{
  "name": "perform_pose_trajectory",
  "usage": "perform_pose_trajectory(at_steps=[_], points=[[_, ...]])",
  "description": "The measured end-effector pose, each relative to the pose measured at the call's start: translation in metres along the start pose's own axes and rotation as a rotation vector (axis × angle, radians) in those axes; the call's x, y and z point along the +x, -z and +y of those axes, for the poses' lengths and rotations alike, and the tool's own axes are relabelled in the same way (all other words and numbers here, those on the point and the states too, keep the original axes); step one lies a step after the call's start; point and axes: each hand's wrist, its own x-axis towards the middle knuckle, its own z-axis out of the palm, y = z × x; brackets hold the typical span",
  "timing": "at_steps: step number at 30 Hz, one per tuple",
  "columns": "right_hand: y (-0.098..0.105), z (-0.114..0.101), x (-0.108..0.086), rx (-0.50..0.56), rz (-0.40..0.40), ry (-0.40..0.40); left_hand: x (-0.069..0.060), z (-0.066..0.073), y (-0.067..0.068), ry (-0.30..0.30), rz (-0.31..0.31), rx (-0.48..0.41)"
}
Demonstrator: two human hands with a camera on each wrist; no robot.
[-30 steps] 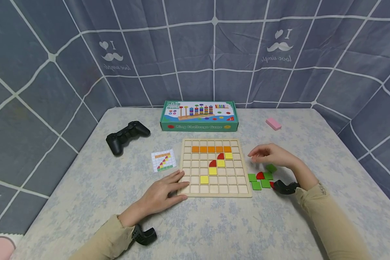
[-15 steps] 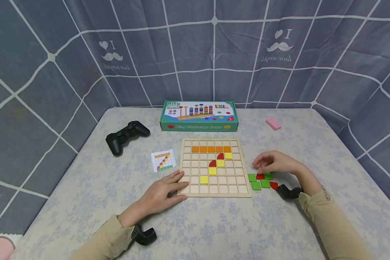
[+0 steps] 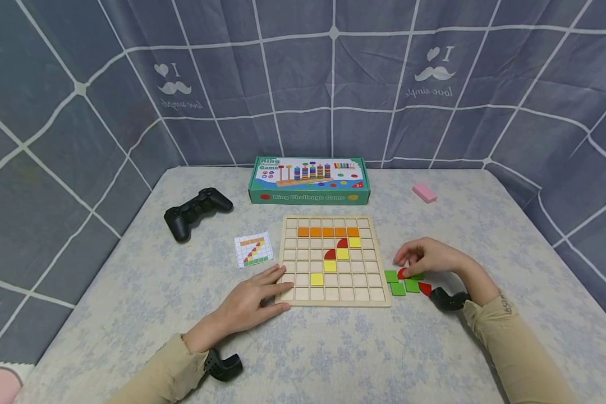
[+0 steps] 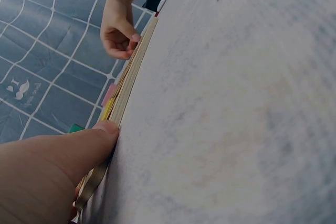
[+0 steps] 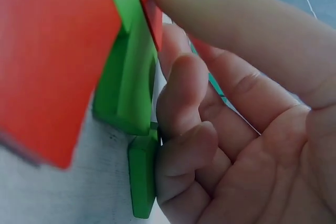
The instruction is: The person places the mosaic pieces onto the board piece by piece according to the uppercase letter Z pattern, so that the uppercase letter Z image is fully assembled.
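Note:
My left hand (image 3: 249, 297) rests with fairly straight fingers on the near left corner of the wooden grid board (image 3: 303, 295). In the left wrist view its thumb (image 4: 89, 148) lies against the board's edge. Right of the board, my right hand (image 3: 429, 255) is over the loose tiles with curled fingers, pinching a red quarter-circle tile (image 3: 402, 273) at the thumb tip. Green square tiles (image 3: 398, 289) lie around it, and another red tile (image 3: 425, 288) is near the wrist. Set in the board are a row of orange squares (image 3: 328, 232), yellow squares (image 3: 317, 279) and red quarter-circles (image 3: 330, 255).
A pattern card (image 3: 254, 249) lies left of the board, with a black game controller (image 3: 197, 212) beyond it. The green game box (image 3: 310, 180) stands behind the board. A pink block (image 3: 425, 193) is at the back right. Grey-blue cloth (image 3: 303, 78) hangs behind the table.
My right hand has come away from the board's right edge, back to the tiles, and its thumb and finger have closed on a red tile. The left hand stays put.

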Motion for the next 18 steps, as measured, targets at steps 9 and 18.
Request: perform_pose_trajectory(at_steps=[9, 18], points=[[-0.0009, -0.0023, -0.0002, -0.015, -0.027, -0.02, -0.0005, 0.0, 0.0007, -0.001, 0.0, -0.006], [-0.0012, -0.0067, 0.0003, -0.034, -0.053, -0.004, -0.0005, -0.0004, 0.0005, -0.009, 0.006, -0.002]])
